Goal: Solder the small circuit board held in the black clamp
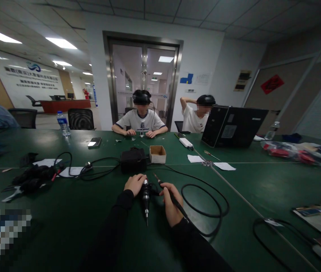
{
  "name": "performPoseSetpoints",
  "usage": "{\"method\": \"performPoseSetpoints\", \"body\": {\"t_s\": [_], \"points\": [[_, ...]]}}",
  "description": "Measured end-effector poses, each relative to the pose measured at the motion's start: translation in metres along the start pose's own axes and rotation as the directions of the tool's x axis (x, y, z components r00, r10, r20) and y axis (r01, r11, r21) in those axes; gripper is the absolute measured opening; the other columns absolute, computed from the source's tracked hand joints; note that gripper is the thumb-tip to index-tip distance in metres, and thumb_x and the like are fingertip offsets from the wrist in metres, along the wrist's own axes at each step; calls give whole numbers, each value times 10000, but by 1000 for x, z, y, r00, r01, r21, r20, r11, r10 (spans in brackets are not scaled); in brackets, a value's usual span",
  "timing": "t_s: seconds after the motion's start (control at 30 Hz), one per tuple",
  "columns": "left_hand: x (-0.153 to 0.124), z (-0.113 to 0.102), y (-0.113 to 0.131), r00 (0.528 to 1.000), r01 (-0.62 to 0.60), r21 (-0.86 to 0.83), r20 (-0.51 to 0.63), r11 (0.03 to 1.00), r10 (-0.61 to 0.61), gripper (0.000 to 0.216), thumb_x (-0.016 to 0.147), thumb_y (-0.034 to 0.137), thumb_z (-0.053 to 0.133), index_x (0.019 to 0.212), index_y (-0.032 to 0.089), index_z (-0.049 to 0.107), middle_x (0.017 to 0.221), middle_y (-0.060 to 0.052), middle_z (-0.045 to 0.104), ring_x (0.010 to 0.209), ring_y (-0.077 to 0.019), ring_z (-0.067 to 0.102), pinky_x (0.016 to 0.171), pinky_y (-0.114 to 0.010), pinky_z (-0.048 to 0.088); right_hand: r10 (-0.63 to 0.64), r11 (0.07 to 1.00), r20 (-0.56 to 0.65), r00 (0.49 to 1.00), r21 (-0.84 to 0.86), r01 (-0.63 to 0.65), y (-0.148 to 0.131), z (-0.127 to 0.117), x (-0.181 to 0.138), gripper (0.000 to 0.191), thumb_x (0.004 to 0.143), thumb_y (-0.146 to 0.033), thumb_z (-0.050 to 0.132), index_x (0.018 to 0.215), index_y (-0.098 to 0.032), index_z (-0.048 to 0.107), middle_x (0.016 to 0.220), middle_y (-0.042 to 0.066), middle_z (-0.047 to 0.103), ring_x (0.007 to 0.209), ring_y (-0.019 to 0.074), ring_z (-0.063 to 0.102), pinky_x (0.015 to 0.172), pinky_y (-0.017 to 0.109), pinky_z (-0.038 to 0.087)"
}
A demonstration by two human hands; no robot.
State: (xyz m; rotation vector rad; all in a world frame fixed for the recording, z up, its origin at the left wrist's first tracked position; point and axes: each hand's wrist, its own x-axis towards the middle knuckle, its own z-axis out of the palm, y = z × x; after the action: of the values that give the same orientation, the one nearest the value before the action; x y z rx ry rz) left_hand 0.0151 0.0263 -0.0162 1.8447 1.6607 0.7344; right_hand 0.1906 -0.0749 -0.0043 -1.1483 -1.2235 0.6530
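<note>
My left hand has its fingers curled over the far end of a black and silver electric screwdriver, whose thin bit points back towards me above the green table. My right hand grips a soldering iron like a pen, its metal tip aimed forward and left, close to the screwdriver. A black cable loops on the table to the right of that hand. Just beyond both hands sits a black box-shaped unit, with a small open cardboard box beside it.
Black cables and a dark tangle of gear lie at left, near a phone and a water bottle. A large black computer case stands at right. Two people wearing headsets sit across the table. A power strip lies ahead.
</note>
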Motion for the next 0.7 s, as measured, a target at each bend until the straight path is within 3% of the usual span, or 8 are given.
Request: {"method": "performPoseSetpoints", "body": {"t_s": [0.17,0.37,0.7], "points": [[-7,-2,-3,999,-36,-152,-29,988,32,363,943,498,338,1046,303,626,1068,13,717,1002,-213,643,916,-303,445,6,1000,5,1000,-11,-6,-1,0,-1,240,893,-367,534,956,-194,687,715,3,629,634,166,583,586,255,444],[-3,6,-17,997,-70,-263,-33,962,63,327,895,445,426,1108,263,593,919,11,725,891,-197,657,845,-292,473,-60,998,41,997,-25,61,-3,2,-3,229,892,-350,537,927,-194,701,701,5,632,619,161,581,582,254,449],[1,8,-22,993,-103,-258,-78,961,85,275,859,440,489,1033,249,584,805,20,696,804,-187,637,796,-291,474,-88,996,81,993,-18,90,-2,2,-4,222,902,-339,538,929,-197,707,701,5,636,610,156,582,587,250,450]]}}
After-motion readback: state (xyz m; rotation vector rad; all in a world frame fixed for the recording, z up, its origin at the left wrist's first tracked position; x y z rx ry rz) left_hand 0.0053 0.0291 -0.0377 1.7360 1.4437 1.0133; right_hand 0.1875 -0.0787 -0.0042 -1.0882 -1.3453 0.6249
